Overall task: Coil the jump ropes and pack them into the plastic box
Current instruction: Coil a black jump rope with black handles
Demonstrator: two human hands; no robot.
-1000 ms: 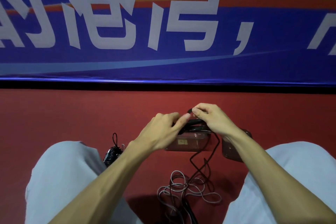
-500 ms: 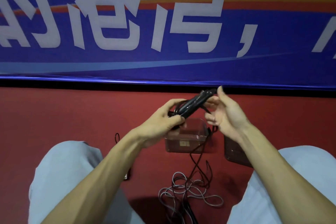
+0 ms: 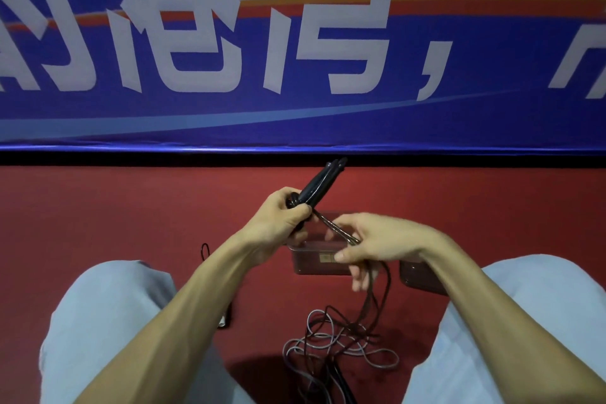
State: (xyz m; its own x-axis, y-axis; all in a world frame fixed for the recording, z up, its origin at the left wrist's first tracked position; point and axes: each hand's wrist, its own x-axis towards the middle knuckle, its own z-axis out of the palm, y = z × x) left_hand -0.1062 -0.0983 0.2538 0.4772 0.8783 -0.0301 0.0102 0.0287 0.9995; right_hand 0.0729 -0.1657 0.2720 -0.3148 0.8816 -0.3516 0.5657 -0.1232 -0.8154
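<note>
My left hand (image 3: 282, 216) grips the two black handles (image 3: 323, 182) of a jump rope, held together and pointing up and to the right. My right hand (image 3: 377, 241) pinches the dark rope cords (image 3: 331, 225) just below the handles. The cords hang down past my right hand to a tangle of dark and grey rope (image 3: 341, 344) on the red floor between my knees. The clear plastic box (image 3: 314, 264) sits on the floor under my hands, partly hidden by them.
A second clear plastic piece (image 3: 416, 275), perhaps the lid, lies right of the box under my right forearm. A dark object with a loop cord (image 3: 205, 249) lies left, behind my left arm. A blue banner (image 3: 295, 75) closes off the far side.
My left hand has tilted the handles more upright. My right hand let go of the handle tips, dropped lower and took hold of the cords below them.
</note>
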